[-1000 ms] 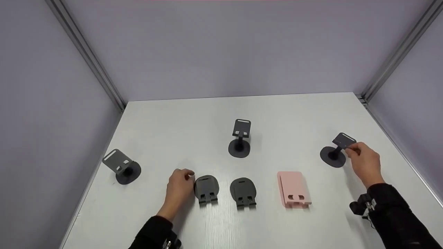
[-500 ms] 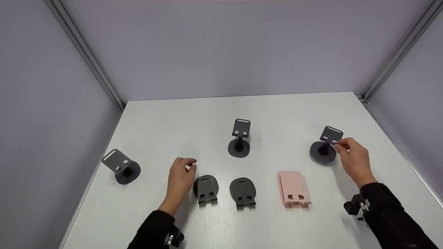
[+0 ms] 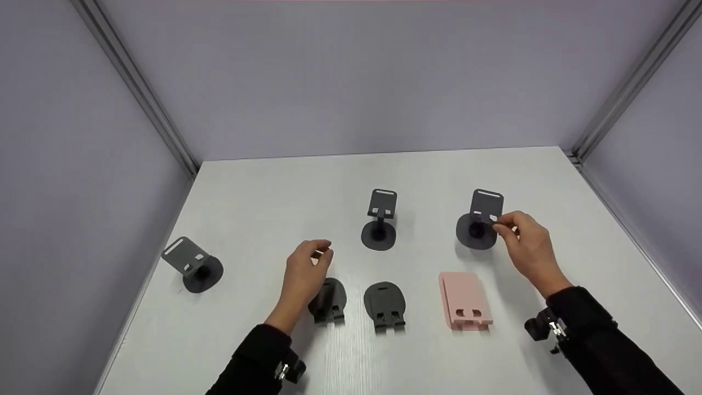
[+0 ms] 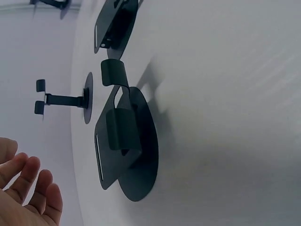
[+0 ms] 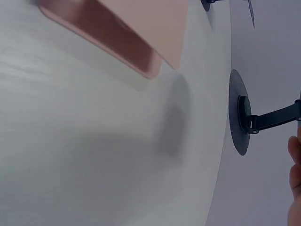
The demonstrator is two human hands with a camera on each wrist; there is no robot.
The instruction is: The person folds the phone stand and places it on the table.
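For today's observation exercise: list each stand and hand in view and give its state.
Right black stand: unfolded, pinched by right hand.
Centre black stand: unfolded, upright.
Far-left black stand: unfolded, plate tilted.
Two folded black stands: flat.
Pink stand: folded flat.
Left hand: holds nothing.

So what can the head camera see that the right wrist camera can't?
Only the head view shows both hands whole: the left hand above a folded dark stand, another folded stand, and an open stand at the far left. Only the right wrist view shows the held stand's round base edge-on. Both show the pink stand lying flat and the right hand pinching the stand it holds.
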